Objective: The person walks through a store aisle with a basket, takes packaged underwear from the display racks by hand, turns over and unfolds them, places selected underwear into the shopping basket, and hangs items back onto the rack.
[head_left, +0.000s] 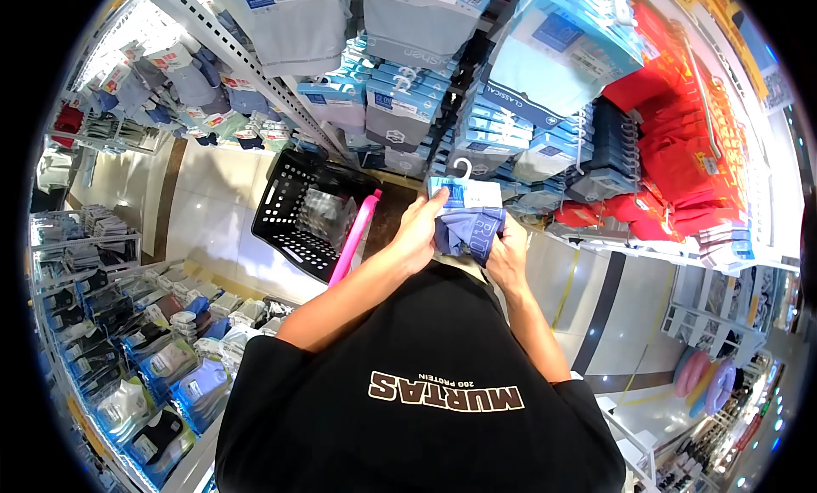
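In front of my chest I hold a pair of blue-purple underpants (466,229) with lettering on the waistband. They hang from a blue-and-white card hanger (478,193) with a white hook on top. My left hand (417,231) is closed on the card and cloth at the left side, thumb across the card's front. On the other side, my right hand (509,250) grips the fabric by the waistband. The cloth is bunched between both hands, and some fingers are hidden behind it.
A black shopping basket (285,208) with a pink handle (356,237) stands left of me, a clear package (325,216) inside. Packaged underwear (553,46) hangs ahead, with red garments (672,152) to the right. A sock display (170,365) is at lower left.
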`<action>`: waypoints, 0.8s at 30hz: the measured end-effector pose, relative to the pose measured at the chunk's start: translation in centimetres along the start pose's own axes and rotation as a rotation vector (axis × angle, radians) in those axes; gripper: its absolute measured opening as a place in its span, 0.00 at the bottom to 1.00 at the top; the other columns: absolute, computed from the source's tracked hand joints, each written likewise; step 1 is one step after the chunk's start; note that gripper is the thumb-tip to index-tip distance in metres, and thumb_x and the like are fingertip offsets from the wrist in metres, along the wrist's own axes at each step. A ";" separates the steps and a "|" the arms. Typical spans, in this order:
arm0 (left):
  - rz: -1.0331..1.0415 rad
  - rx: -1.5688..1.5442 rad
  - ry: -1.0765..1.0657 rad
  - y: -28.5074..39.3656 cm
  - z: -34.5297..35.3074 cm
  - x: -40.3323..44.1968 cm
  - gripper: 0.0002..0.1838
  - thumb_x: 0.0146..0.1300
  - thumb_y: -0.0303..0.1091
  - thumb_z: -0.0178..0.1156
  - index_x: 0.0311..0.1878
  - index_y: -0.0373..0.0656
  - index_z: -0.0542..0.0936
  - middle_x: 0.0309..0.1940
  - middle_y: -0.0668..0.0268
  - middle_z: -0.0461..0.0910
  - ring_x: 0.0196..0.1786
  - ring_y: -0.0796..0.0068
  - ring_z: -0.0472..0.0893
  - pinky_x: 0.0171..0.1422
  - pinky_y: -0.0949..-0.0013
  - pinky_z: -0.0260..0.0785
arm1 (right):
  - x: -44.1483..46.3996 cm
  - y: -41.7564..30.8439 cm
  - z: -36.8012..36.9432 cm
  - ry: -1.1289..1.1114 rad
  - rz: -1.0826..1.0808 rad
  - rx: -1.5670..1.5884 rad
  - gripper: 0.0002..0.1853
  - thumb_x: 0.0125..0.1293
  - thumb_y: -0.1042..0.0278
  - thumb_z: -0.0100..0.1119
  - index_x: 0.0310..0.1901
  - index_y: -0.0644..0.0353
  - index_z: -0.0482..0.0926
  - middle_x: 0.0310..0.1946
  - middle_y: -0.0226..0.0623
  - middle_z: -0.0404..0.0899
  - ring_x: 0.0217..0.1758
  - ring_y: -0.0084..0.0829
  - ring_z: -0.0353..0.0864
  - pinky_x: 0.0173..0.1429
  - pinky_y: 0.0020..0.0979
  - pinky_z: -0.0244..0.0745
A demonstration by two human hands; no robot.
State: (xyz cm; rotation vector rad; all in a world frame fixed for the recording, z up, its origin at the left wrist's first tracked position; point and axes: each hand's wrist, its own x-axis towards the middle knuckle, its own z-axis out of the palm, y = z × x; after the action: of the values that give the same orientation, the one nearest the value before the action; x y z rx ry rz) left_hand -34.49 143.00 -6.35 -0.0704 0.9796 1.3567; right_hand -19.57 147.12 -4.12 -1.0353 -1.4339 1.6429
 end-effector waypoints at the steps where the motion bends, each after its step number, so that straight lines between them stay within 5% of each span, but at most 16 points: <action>1: -0.026 0.009 0.022 0.2 0.5 -0.4 0.17 0.74 0.43 0.53 0.58 0.43 0.73 0.50 0.65 0.80 0.52 0.71 0.81 0.56 0.63 0.74 | 0.1 0.5 -0.2 -0.020 0.015 0.030 0.12 0.67 0.69 0.63 0.48 0.67 0.81 0.40 0.32 0.85 0.40 0.18 0.81 0.47 0.22 0.76; 10: 0.088 0.003 -0.011 0.3 0.5 0.2 0.18 0.75 0.44 0.52 0.59 0.43 0.73 0.50 0.63 0.80 0.53 0.70 0.80 0.57 0.63 0.73 | -0.4 -1.1 -0.5 -0.094 0.123 -0.238 0.13 0.58 0.80 0.62 0.47 0.67 0.80 0.37 0.28 0.83 0.38 0.18 0.79 0.44 0.21 0.75; 11: 0.103 -0.054 -0.026 0.2 0.0 0.7 0.18 0.74 0.43 0.53 0.59 0.42 0.72 0.51 0.62 0.80 0.53 0.68 0.81 0.58 0.62 0.73 | -0.4 -1.9 -0.3 -0.167 0.059 -0.271 0.12 0.55 0.79 0.66 0.42 0.66 0.80 0.32 0.26 0.77 0.34 0.16 0.73 0.38 0.22 0.72; 17: 0.163 0.032 -0.050 1.0 -1.5 1.8 0.18 0.73 0.41 0.56 0.58 0.39 0.74 0.49 0.65 0.81 0.51 0.75 0.79 0.57 0.68 0.71 | 0.4 -0.9 -1.1 -0.487 -0.203 -0.428 0.10 0.58 0.75 0.68 0.41 0.69 0.80 0.37 0.40 0.81 0.40 0.32 0.79 0.47 0.31 0.73; 24: 0.545 0.390 -0.011 6.6 -3.5 2.7 0.18 0.69 0.39 0.62 0.53 0.34 0.79 0.44 0.66 0.83 0.46 0.80 0.77 0.55 0.72 0.68 | 0.0 -1.4 0.0 -0.490 -0.060 -0.379 0.18 0.59 0.72 0.70 0.51 0.61 0.81 0.42 0.37 0.81 0.46 0.30 0.80 0.52 0.31 0.76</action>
State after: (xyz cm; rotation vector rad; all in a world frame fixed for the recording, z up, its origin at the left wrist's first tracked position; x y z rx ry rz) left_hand -42.15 144.92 -7.07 0.5326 1.2938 1.6208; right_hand -19.55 147.34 -2.74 -0.7998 -2.1408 1.6904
